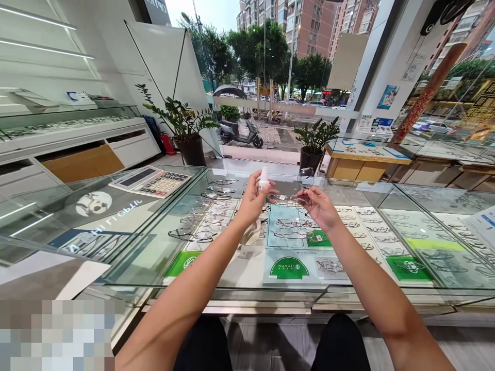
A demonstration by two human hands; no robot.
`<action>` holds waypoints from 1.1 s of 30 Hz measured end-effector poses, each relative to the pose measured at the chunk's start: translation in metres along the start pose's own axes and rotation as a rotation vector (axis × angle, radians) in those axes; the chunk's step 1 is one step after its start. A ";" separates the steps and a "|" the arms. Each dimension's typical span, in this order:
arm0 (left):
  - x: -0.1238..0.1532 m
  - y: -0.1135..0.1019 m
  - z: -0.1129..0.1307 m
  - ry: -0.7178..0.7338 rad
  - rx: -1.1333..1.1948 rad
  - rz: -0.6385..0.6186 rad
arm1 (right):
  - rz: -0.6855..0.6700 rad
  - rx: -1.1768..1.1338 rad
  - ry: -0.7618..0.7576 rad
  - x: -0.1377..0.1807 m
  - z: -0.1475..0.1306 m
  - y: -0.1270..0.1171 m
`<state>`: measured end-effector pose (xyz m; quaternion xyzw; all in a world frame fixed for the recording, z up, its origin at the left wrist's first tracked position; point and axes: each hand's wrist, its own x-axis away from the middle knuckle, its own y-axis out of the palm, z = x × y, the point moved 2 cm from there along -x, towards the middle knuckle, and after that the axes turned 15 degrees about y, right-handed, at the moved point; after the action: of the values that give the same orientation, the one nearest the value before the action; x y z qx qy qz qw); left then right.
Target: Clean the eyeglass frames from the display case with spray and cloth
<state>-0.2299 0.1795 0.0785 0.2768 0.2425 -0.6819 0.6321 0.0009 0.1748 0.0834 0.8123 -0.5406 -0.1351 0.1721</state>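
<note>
Hovering over the glass table [127, 242], both hands are held up and close together near its middle. A small white bottle [264, 181] is clamped upright in the fingers of the left hand [252, 200], nozzle end up, seemingly so that nothing runs out. Thin-rimmed glasses [294, 198] are pinched at the fingertips of the right hand [319, 208], just right of the bottle, probably by the rim so that the lenses are left untouched. Rows of frames [216, 211] are laid under the glass for show, and a calculator [150, 181] is set far left, out of the way
</note>
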 end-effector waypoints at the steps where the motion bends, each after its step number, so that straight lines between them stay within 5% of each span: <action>1: 0.001 0.002 -0.002 -0.046 0.044 -0.024 | 0.009 0.012 0.003 0.000 0.001 0.000; 10: 0.006 0.009 0.014 -0.446 0.570 -0.147 | -0.044 0.000 0.112 0.002 0.008 0.004; 15: 0.004 0.006 0.024 -0.508 0.676 -0.179 | -0.123 0.012 0.155 0.004 0.017 0.012; 22: 0.006 0.005 0.002 -0.239 0.123 -0.078 | -0.116 0.143 0.163 0.006 0.024 0.020; 25: 0.007 0.007 -0.003 -0.145 -0.123 -0.131 | -0.117 0.196 0.143 0.006 0.026 0.022; 33: 0.011 0.007 -0.003 -0.025 -0.266 -0.151 | -0.130 0.227 0.131 0.006 0.028 0.023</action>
<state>-0.2228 0.1735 0.0689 0.1632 0.3430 -0.6925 0.6133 -0.0274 0.1573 0.0681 0.8670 -0.4862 -0.0308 0.1050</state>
